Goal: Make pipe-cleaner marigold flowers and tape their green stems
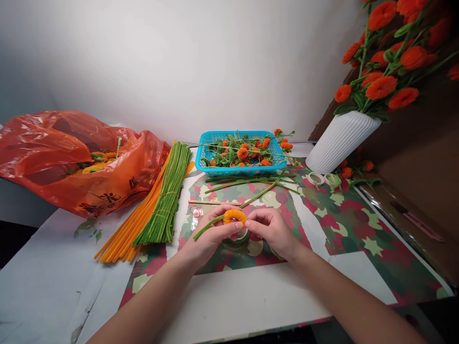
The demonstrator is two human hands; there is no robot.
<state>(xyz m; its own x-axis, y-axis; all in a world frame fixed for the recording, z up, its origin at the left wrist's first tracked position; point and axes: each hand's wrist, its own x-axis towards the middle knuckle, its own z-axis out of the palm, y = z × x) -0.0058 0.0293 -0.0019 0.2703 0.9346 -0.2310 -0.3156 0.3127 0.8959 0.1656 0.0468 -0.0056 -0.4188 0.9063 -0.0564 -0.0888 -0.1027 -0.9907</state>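
Note:
An orange fuzzy flower [234, 217] with a green fuzzy stem [208, 227] is held up over the camouflage-patterned mat [251, 260]. My left hand [215, 231] is closed around it, thumb across the flower's lower edge, the stem crossing the fingers toward the lower left. At the flower's right edge, my right hand [268, 229] pinches with thumb and forefinger. Beneath the hands is a round roll [242, 236], partly hidden. A thin wooden stick [215, 202] lies just behind them, and several loose green stems [251, 180] lie farther back.
Blue basket [242, 170] of orange flowers at the back. Green [168, 196] and orange [129, 229] fuzzy stems lie bundled at left, beside a red plastic bag [107, 186]. White vase [340, 141] with orange flowers and white tape rolls [316, 178] at right.

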